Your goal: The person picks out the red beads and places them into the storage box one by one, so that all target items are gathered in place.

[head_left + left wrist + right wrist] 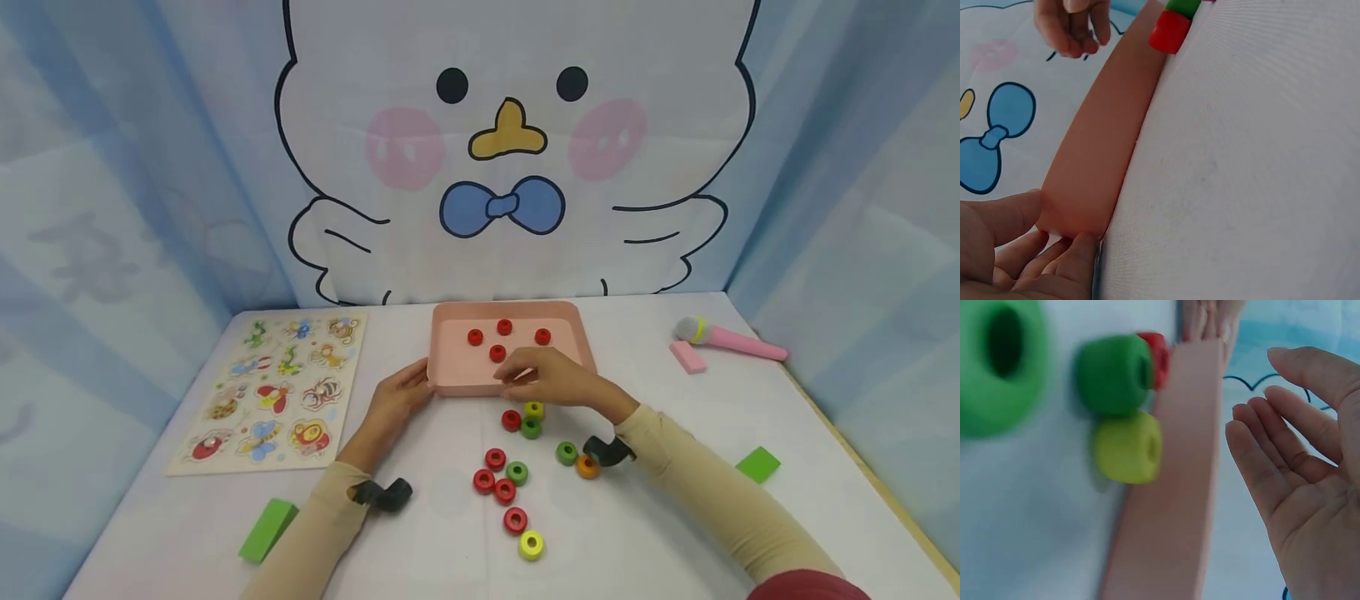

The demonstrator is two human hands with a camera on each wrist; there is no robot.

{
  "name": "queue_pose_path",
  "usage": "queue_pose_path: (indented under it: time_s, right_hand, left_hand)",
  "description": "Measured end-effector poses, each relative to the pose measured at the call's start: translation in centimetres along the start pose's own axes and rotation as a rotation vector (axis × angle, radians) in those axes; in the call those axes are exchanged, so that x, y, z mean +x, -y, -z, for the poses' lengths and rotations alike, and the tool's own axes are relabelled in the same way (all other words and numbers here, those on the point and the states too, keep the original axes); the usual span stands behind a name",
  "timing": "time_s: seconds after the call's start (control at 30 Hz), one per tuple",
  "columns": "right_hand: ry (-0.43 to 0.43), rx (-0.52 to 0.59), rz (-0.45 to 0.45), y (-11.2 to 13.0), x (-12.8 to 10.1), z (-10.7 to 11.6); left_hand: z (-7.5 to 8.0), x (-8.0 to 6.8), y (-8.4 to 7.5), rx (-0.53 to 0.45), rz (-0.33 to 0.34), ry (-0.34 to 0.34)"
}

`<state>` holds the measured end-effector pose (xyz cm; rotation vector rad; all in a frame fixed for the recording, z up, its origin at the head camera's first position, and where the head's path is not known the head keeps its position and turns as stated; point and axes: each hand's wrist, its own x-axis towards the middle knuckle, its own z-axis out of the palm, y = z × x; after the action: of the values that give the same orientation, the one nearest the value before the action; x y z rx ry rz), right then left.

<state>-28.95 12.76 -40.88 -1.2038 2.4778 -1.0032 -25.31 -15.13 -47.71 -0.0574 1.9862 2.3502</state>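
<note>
Left hand (396, 398) fingers grip pink tray (450, 379) corner; right hand (551, 377) fingers relaxed, empty, over tray's near rim.

matt pink plastic tray (450, 379), glossy painted wooden rings (495, 458), woven white tablecloth (660, 517)

left hand (395, 398) fingers curled in a grip, right hand (551, 377) open, fingers relaxed, both forearms reaching forward

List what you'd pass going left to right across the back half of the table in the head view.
Wooden insect puzzle board → left hand → pink plastic tray → right hand → pink eraser block → pink toy microphone.
</note>
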Motion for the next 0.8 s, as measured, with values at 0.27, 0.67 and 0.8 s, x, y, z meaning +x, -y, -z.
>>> queue_pose_path:
  time_s: [0.27,0.67,0.8]
  right_hand:
    - [0.092,-0.083,-0.010,-0.4,-1.8,-2.4]
    - [0.128,-0.215,0.005,0.2,-1.3,-2.7]
    - [0.098,-0.167,0.033,0.6,-0.8,-1.7]
  left_hand:
    - [0.1,0.1,0.0,-0.005,-0.005,0.021]
    - [0.2,0.2,0.0,-0.024,0.013,-0.004]
    - [0.2,0.2,-0.1,-0.036,0.015,0.013]
